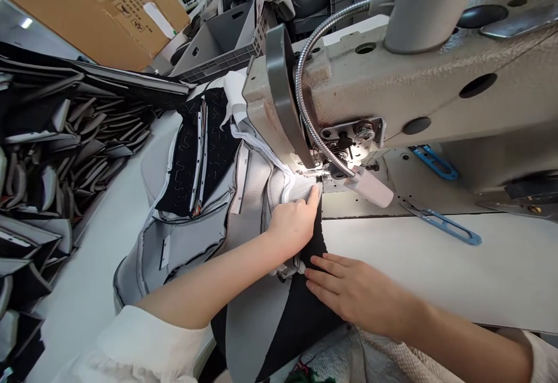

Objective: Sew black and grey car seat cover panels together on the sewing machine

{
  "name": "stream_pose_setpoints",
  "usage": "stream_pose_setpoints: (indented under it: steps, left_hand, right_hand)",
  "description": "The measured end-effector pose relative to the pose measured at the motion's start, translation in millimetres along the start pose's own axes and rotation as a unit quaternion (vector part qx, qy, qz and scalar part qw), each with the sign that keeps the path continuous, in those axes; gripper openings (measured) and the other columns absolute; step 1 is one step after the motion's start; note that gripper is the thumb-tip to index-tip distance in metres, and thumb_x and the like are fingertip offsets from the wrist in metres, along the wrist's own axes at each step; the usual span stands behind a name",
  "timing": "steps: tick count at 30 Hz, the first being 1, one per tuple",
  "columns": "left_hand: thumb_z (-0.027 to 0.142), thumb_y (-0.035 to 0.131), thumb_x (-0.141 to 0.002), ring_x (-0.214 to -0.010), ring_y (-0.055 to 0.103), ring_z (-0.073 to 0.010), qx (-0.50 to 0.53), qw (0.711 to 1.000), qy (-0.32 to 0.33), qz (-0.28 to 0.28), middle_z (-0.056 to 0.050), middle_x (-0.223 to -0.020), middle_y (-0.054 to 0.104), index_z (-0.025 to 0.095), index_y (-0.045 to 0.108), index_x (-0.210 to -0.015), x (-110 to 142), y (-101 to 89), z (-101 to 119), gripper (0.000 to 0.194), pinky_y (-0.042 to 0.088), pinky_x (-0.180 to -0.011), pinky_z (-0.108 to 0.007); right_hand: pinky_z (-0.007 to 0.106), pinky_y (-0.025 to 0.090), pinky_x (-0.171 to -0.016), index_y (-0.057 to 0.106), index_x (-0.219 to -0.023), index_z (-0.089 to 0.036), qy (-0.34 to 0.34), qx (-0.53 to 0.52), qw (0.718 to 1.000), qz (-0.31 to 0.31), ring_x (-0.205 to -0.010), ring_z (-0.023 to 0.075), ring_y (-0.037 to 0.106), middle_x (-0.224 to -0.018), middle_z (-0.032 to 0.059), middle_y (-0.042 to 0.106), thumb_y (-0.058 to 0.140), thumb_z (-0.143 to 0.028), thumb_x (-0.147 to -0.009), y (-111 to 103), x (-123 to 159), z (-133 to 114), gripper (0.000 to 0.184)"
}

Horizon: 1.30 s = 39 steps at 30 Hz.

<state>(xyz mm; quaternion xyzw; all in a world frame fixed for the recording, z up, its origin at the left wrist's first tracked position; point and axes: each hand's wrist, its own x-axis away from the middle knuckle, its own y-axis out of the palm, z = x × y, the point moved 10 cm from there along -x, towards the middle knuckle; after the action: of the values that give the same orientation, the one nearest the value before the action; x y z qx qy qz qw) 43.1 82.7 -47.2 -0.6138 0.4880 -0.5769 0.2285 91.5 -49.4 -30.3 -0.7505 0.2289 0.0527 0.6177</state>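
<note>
A sewn cover of grey and black fabric point(244, 197) with white edging lies bunched under the head of a sewing machine point(349, 98). My left hand point(293, 224) is on its grey part, index finger stretched toward the presser foot point(320, 172). The other left fingers are curled into the fabric; the thumb is hidden. Over the black fabric point(300, 313) nearer me, my right hand point(349, 287) lies flat, fingers extended. The fabric's lower end hangs over the table's front edge.
Two blue-handled thread snips point(453, 229) lie right of the needle area. Stacked black and grey padded pieces point(96, 133) fill the left side. Grey crates point(222, 40) and a cardboard box point(100, 11) stand behind. A flexible metal lamp neck point(300, 69) curves before the machine.
</note>
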Motion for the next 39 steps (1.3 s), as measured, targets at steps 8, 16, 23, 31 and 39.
stream_pose_setpoints:
  steps: [8, 16, 23, 31, 39]
  left_hand:
    - [0.007, 0.038, -0.081, -0.081, 0.064, -0.0250, -0.066, 0.998, 0.014, -0.021, -0.010, -0.095, 0.062, 0.023, 0.012, -0.145, 28.6, 13.7, -7.1, 0.072, 0.049, -0.061, -0.033]
    - [0.013, 0.038, -0.083, -0.080, 0.065, -0.0234, -0.014, 0.999, 0.042, -0.010, -0.008, -0.098, 0.064, 0.018, 0.018, -0.144, 18.1, 8.0, -8.2, 0.064, 0.048, -0.061, -0.032]
    - [0.010, 0.038, -0.080, -0.078, 0.065, -0.0231, -0.029, 0.998, 0.030, 0.044, -0.009, -0.094, 0.065, 0.014, 0.026, -0.140, -4.6, -2.0, -8.6, 0.061, 0.048, -0.060, -0.032]
    - [0.006, 0.041, -0.082, -0.079, 0.064, -0.0248, -0.061, 0.992, 0.062, 0.096, -0.009, -0.085, 0.061, 0.014, 0.038, -0.130, -6.5, -11.4, 2.6, 0.048, 0.048, -0.059, -0.030]
    - [0.012, 0.043, -0.081, -0.092, 0.058, -0.0250, -0.015, 0.993, 0.080, 0.086, -0.010, -0.097, 0.058, 0.016, 0.046, -0.119, -8.2, -23.3, 1.2, 0.038, 0.048, -0.071, -0.031]
  right_hand:
    - [0.042, 0.042, -0.097, 0.058, -0.116, -0.005, -0.008, 0.046, 0.999, 0.019, -0.112, 0.0275, 0.053, -0.118, 0.0154, 0.060, 0.043, -0.016, -0.090, -8.5, -10.5, -0.2, 0.032]
    - [0.041, 0.049, -0.089, 0.060, -0.113, -0.002, -0.027, 0.069, 0.997, 0.020, -0.106, 0.0281, 0.058, -0.112, 0.0177, 0.063, 0.043, -0.015, -0.089, -13.3, -3.8, -8.1, 0.032]
    - [0.039, 0.045, -0.097, 0.056, -0.120, -0.007, -0.032, 0.060, 0.997, -0.024, -0.118, 0.0275, 0.049, -0.123, 0.0120, 0.058, 0.043, -0.012, -0.090, -10.9, 10.2, 22.8, 0.033]
    - [0.040, 0.044, -0.098, 0.056, -0.120, -0.008, -0.047, 0.077, 0.995, -0.040, -0.119, 0.0273, 0.049, -0.126, 0.0122, 0.056, 0.043, -0.007, -0.088, -13.9, 9.2, 55.9, 0.035]
    - [0.052, 0.024, -0.108, 0.048, -0.129, -0.012, -0.026, 0.014, 0.996, -0.080, -0.129, 0.0310, 0.036, -0.136, 0.0174, 0.044, 0.052, -0.015, -0.082, -11.6, 2.5, 62.0, 0.047]
